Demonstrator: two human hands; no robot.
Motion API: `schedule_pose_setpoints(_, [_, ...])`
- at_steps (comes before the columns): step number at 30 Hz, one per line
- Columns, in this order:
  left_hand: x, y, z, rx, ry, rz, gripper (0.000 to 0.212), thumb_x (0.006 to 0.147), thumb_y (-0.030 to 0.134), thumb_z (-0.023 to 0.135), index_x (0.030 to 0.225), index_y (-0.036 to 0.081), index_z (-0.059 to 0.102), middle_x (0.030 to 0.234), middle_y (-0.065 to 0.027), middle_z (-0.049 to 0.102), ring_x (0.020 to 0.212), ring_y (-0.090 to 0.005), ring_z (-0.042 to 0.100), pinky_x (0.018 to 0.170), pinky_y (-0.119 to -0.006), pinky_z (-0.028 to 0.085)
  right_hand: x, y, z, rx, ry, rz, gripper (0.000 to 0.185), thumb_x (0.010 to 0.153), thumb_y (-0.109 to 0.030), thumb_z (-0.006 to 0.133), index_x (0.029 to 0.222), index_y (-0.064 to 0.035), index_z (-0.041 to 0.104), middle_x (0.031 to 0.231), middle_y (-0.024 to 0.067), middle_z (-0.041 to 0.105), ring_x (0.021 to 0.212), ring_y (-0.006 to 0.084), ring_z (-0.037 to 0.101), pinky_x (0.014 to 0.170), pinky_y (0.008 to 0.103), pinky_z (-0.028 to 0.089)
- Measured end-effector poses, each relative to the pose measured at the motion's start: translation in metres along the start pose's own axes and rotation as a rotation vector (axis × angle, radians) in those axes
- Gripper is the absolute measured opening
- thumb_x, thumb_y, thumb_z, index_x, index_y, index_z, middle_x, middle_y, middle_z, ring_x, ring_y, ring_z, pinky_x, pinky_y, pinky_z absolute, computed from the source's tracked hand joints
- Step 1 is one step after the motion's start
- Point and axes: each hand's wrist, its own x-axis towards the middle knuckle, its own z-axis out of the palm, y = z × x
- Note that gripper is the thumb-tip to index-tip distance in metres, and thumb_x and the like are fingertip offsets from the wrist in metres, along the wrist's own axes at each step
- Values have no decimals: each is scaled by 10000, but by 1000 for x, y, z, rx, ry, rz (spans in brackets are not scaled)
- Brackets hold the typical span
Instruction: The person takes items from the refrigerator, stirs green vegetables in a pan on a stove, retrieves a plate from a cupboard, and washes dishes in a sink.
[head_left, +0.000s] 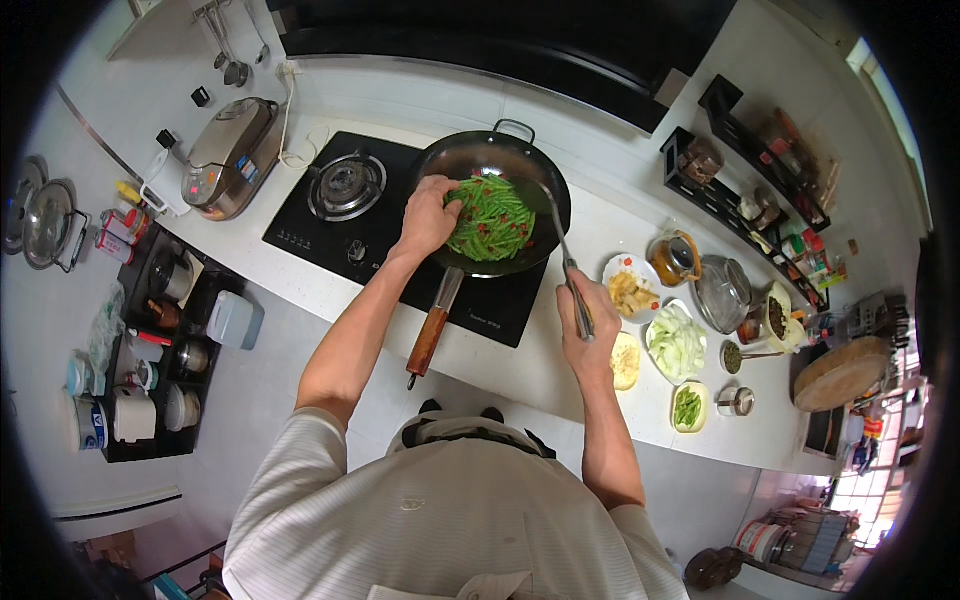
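Observation:
A black wok (553, 169) stands on the right side of the gas hob (300, 217), its wooden handle (429, 343) pointing towards me. Cut green beans (491, 221) with bits of red chilli lie in it. My left hand (429, 216) hovers over the wok's left side, fingers bent close to the beans. Whether those fingers pinch something is hidden. My right hand (589, 322) grips the handle of a metal wok spatula (562, 236), held at the wok's right rim. The spatula's head lies inside the wok, right of the beans.
On the right counter are a plate of yellowish food (634, 289), sliced pale vegetable (676, 337), a dish of green pieces (688, 409), minced garlic (624, 361) and a glass jug (671, 259). A rice cooker (229, 161) sits left of the bare burner (347, 187). A range hood (480, 45) overhangs behind.

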Motion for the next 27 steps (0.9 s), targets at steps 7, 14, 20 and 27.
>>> schedule_pose_setpoints(7, [-11,-2,-4,19,32,-26,234,831,87,699,1050,1,703,1090,-184,674,1002,-355,652,837,-390,524,-2,-12,0,-53,-42,36,233,852,-34,716,1074,37,696,889,178,693,778,269,671,725,340,524])
schedule_pose_setpoints(14, [-20,1,-6,-5,-4,-24,106,836,109,669,906,69,738,939,-158,702,971,-373,641,865,-445,505,4,-27,-7,-135,-39,-23,203,852,-42,709,1038,39,705,856,179,709,727,254,686,683,328,530])
schedule_pose_setpoints(20, [-24,0,-6,-103,-34,-114,184,841,76,645,1003,43,727,981,-169,708,974,-383,648,872,-440,511,4,-24,-3,-127,-5,-37,205,841,-58,724,1026,29,715,812,176,699,682,263,676,654,341,530])
schedule_pose_setpoints(27, [-31,12,-27,-523,23,-293,187,945,82,579,1061,-21,684,809,-80,704,668,-161,662,603,-286,522,-1,-24,2,-49,37,-25,210,842,-69,711,1037,9,712,853,200,706,741,306,704,672,350,555])
